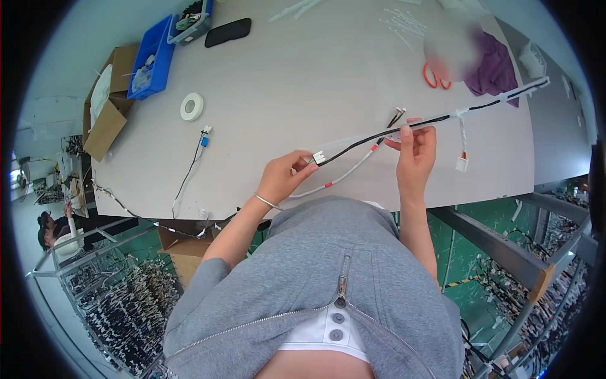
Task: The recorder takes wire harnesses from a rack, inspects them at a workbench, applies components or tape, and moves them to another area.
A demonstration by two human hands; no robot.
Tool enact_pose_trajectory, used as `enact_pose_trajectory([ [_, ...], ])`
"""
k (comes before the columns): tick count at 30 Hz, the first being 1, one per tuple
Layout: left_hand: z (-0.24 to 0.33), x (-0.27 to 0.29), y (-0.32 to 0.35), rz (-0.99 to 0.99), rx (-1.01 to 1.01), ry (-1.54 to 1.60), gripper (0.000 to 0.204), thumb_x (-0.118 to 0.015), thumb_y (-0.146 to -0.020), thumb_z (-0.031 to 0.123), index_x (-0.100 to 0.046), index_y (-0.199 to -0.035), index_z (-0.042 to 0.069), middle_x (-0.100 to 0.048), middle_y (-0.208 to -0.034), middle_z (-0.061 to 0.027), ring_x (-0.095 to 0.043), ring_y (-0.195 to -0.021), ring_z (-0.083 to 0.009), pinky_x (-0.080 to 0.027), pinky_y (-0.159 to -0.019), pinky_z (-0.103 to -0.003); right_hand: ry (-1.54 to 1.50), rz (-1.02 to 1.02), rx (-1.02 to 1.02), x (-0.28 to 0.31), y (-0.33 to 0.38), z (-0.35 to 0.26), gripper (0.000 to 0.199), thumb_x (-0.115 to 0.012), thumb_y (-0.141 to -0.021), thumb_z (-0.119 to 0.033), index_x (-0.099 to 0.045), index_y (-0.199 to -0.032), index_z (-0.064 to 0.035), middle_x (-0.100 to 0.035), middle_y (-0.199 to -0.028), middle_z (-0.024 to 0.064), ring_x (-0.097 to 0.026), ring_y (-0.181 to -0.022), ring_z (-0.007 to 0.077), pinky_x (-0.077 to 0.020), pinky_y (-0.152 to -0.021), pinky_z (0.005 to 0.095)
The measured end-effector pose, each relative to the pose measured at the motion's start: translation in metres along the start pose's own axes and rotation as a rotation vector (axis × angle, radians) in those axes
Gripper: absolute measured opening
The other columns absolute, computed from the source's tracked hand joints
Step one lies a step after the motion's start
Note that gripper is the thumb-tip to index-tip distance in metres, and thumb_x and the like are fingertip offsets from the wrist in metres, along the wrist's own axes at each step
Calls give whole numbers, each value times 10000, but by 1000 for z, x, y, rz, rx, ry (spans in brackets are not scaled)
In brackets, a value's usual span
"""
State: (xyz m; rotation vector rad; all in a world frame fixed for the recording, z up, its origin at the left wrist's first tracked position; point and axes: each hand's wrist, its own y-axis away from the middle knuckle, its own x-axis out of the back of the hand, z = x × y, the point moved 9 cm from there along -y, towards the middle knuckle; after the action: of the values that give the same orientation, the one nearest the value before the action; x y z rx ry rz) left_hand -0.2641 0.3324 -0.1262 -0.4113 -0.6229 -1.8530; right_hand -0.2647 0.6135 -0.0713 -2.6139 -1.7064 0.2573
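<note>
A wire harness with a black-sleeved cable [361, 144] stretches between my two hands, over the table. My left hand [284, 178] pinches the cable's end at a white connector [319, 157]. Farther along, my right hand [416, 155] holds the black cable between thumb and fingers. Past that hand the harness runs to the far right, where a short branch hangs off it with another white connector [463, 164]. A grey cable with red bands [353, 170] lies below the black one, and small plugs on dark wires [397, 116] show just beyond it.
The grey table [265, 114] bears a white tape roll [192, 107], a thin cable with a blue plug [204, 141], a black phone [228, 32], a blue bin [151, 60], a cardboard box [107, 136], red-handled scissors [430, 76], white cable ties [404, 24] and purple cloth [495, 66].
</note>
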Motion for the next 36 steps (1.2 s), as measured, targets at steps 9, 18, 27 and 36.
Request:
enact_pose_trajectory([
  [9, -38, 64, -18, 670, -117, -586, 437, -629, -990, 316, -583, -1324, 38, -715, -1063, -84, -666, -985, -183, -507, -890, -325, -13, 52, -71, 9, 5, 22, 210, -558, -1031, -169, -525, -1144, 5, -592, -966, 72, -609, -862, 115, -634, -744, 307],
  [18, -65, 24, -21, -7, 113, 58, 338, -581, -1018, 271, -633, -1273, 55, -694, -982, -28, -615, -892, -97, -490, -823, -261, 15, 60, -51, 15, 2, 25, 217, -556, -1034, -185, -530, -1135, 6, -606, -966, 76, -617, -871, 117, -628, -742, 308],
  [27, -63, -6, 11, -256, 316, 358, 291, -646, -986, 222, -654, -1214, 40, -634, -847, 28, -507, -726, -40, -432, -688, -216, -40, 47, 9, 8, -8, 18, 214, -535, -1041, -160, -505, -1178, 2, -609, -995, 86, -653, -978, 161, -630, -810, 351],
  [36, -20, 11, 18, -280, 127, 274, 201, -774, -878, 196, -646, -942, 53, -552, -745, 62, -462, -646, -35, -399, -570, -227, -96, 40, 71, 0, -10, 13, 199, -522, -1045, -143, -499, -1187, -6, -604, -1033, 84, -657, -1007, 172, -627, -822, 367],
])
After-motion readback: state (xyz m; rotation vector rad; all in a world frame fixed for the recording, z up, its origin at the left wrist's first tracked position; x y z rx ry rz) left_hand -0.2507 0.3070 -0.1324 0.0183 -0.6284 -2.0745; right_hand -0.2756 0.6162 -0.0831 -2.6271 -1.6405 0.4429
